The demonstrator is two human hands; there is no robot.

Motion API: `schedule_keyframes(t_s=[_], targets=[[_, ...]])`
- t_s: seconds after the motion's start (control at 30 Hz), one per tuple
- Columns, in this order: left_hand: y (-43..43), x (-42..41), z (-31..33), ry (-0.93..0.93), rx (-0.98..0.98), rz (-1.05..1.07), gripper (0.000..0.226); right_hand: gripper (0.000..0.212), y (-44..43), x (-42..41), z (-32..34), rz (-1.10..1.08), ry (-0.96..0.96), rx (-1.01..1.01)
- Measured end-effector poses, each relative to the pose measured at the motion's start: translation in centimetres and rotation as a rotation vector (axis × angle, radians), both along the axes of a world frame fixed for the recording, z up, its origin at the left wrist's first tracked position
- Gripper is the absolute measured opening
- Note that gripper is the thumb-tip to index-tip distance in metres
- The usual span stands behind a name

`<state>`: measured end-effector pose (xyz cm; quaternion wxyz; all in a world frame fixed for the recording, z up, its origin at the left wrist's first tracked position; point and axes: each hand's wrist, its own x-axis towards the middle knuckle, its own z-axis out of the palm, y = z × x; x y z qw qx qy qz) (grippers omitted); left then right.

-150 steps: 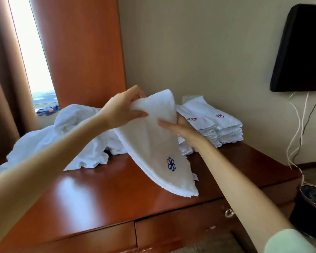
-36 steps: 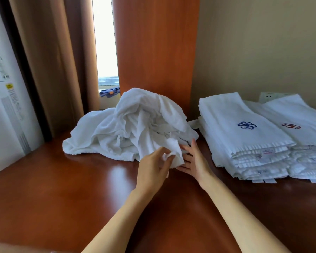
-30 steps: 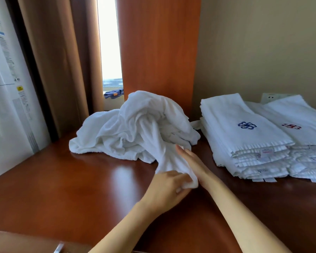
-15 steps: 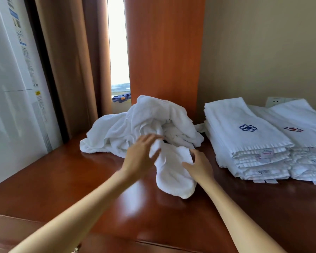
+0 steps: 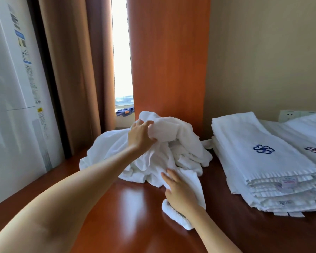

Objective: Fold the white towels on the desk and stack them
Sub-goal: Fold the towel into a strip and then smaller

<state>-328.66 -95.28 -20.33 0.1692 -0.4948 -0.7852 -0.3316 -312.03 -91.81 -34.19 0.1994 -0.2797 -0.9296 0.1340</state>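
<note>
My left hand (image 5: 140, 136) clutches a bunch of cloth at the top of the crumpled towel pile (image 5: 186, 148). My right hand (image 5: 180, 193) lies flat, fingers straight, on a towel end (image 5: 195, 183) trailing toward me. I see the desk (image 5: 128, 216) carrying it all, with the pile toward the back and the folded stacks (image 5: 254, 161) just to its right.

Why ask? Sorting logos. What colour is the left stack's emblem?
Blue emblem, head view.
</note>
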Motion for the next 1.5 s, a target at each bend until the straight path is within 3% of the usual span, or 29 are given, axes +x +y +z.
schedule_keyframes(t_s=[0.13,0.2,0.27,0.37,0.43,0.5,0.57,0.7,0.8,0.9,1.0,1.07,1.17,1.23,1.5], targets=[[-2.7,1.0,0.0,0.344,0.082,-0.189,0.027,0.060,0.5,-0.1,0.0,-0.035,-0.002,0.020],[-5.4,0.9,-0.7,0.534,0.045,-0.293,0.026,0.058,0.7,0.3,0.3,-0.019,0.080,-0.053],[-8.3,-0.4,-1.9,0.648,-0.081,-0.309,0.028,0.048,1.0,1.0,0.7,-0.045,0.299,-0.147],[-12.5,-2.3,-3.6,0.473,-0.317,-0.196,0.027,0.021,0.6,2.3,1.5,-0.308,0.876,-0.366],[-14.2,-2.5,-4.6,0.425,-0.381,-0.181,0.025,0.032,0.5,3.3,1.9,-0.426,1.165,-0.344],[-15.0,-1.6,-5.2,0.489,-0.361,-0.231,0.023,0.049,0.1,4.0,2.4,-0.386,1.109,-0.058],[-15.2,-0.2,-5.4,0.598,-0.305,-0.344,0.025,0.062,-0.8,4.0,2.6,-0.204,0.920,0.163],[-15.5,1.9,-5.3,0.739,-0.368,-0.499,0.031,0.101,-2.3,3.2,2.0,0.097,0.444,0.341],[-16.1,2.4,-5.3,0.738,-0.473,-0.489,0.030,0.101,-2.6,3.2,1.5,0.083,0.210,0.470],[-16.2,2.8,-4.0,0.541,-0.452,-0.479,0.055,0.091,-3.2,3.5,2.1,0.002,0.299,0.492],[-13.8,3.5,-1.6,0.594,-0.248,-0.431,0.048,0.071,-3.6,3.7,2.5,-0.018,0.383,0.511],[-11.3,3.6,-0.4,0.377,-0.362,-0.347,0.049,0.060,-3.6,3.8,2.5,-0.011,0.421,0.490],[-7.2,2.8,-1.2,0.124,-0.778,-0.188,0.067,0.053,-3.2,3.6,2.3,-0.035,0.385,0.440],[-5.2,1.9,-2.4,0.162,-0.846,-0.148,0.075,0.054,-2.4,2.9,2.0,-0.089,0.347,0.446],[3.7,-2.2,-5.0,0.152,-0.627,-0.182,0.066,0.077,3.9,-0.4,1.6,-0.190,0.212,0.347]])
